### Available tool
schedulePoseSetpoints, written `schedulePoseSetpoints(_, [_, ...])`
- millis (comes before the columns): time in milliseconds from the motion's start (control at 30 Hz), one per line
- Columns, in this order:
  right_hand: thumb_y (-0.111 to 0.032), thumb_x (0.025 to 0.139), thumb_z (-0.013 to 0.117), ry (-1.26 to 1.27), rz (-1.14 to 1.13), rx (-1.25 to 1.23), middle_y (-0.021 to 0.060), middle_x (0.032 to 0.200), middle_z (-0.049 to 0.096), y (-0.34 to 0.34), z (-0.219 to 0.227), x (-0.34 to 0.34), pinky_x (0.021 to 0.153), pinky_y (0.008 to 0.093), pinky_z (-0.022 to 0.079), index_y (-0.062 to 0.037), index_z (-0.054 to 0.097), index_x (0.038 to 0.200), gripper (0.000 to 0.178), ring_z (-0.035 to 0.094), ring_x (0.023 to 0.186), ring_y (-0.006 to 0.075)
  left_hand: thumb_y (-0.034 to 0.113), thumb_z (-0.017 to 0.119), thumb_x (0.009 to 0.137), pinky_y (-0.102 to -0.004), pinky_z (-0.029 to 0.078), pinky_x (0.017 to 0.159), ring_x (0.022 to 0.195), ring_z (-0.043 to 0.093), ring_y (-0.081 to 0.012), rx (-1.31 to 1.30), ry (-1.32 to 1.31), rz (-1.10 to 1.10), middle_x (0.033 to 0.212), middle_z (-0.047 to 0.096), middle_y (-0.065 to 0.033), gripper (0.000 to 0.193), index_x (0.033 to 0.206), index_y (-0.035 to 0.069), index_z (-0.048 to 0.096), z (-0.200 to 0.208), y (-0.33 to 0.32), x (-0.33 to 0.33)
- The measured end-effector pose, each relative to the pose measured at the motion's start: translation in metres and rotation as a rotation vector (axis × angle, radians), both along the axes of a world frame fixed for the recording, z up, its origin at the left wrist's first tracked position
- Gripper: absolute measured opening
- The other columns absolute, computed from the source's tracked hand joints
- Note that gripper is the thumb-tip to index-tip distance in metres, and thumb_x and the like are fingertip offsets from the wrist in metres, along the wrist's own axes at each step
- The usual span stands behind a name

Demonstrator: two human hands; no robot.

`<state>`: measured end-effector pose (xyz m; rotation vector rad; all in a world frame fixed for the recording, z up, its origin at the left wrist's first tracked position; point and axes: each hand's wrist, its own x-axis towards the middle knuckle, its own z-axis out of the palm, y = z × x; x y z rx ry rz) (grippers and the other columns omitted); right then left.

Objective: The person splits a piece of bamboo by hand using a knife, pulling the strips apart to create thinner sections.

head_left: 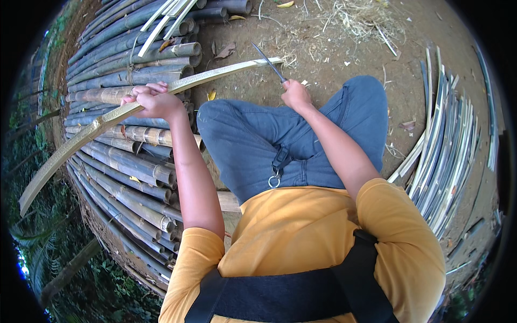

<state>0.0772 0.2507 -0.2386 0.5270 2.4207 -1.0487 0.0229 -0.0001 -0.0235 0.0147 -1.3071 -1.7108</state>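
A long pale bamboo strip (210, 75) runs from the far left edge across to a spot in front of my knees. My left hand (153, 101) is closed round it near its middle, over the stacked poles. In my right hand (295, 95) is a knife (267, 60), its narrow dark blade pointing up and to the left. The blade crosses the strip's far right end, where thin curled shavings (289, 59) hang. Whether the edge bites into the strip I cannot tell. The knife's handle is mostly hidden in my fist.
Stacked bamboo poles (140, 132) lie along my left, with several pale split strips (169, 19) on top. A bundle of thin split strips (444, 145) rests on the ground at my right. Ahead is a heap of shavings (363, 21) on the dirt.
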Motion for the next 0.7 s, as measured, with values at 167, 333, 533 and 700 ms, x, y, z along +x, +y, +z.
schedulePoseSetpoints(167, [-0.032,0.1,0.051,0.006,0.063,0.036,0.0189,0.108,0.069,-0.004,0.008,0.009,0.09,0.0489,0.051,-0.009,0.064,0.111,0.028,0.065,0.108,0.0368,-0.006,0.038,0.076,-0.032,0.041,0.037,0.037,0.039,-0.016,-0.016,-0.015,0.027,0.059,0.037,-0.0042,0.031,0.098,0.014,0.027,-0.003,-0.005,0.003])
schedulePoseSetpoints(333, [-0.033,0.101,0.049,-0.083,-0.062,0.08,0.0173,0.111,0.069,0.014,-0.025,-0.006,0.091,0.0477,0.051,-0.0114,0.064,0.112,0.028,0.065,0.109,0.036,-0.005,0.039,0.077,-0.0314,0.042,0.038,0.037,0.04,-0.0154,-0.03,-0.016,0.004,0.058,0.039,-0.0039,0.031,0.098,0.015,0.028,0.0,-0.001,0.001])
schedulePoseSetpoints(533, [-0.033,0.1,0.05,-0.038,-0.063,0.053,0.0195,0.111,0.068,0.009,-0.037,0.001,0.091,0.0487,0.051,-0.0118,0.063,0.112,0.027,0.064,0.108,0.0378,-0.005,0.038,0.08,-0.0312,0.043,0.038,0.037,0.042,-0.0149,-0.029,0.011,0.005,0.055,0.038,-0.0032,0.029,0.099,0.014,0.028,-0.003,-0.006,-0.001])
schedulePoseSetpoints(700, [-0.031,0.099,0.05,-0.051,-0.091,-0.016,0.0199,0.11,0.068,0.007,-0.032,0.004,0.09,0.0489,0.05,-0.0119,0.063,0.111,0.026,0.064,0.107,0.039,-0.003,0.038,0.084,-0.0311,0.042,0.038,0.038,0.042,-0.015,-0.018,-0.052,0.093,0.056,0.038,-0.003,0.027,0.101,0.014,0.027,-0.005,-0.007,0.0])
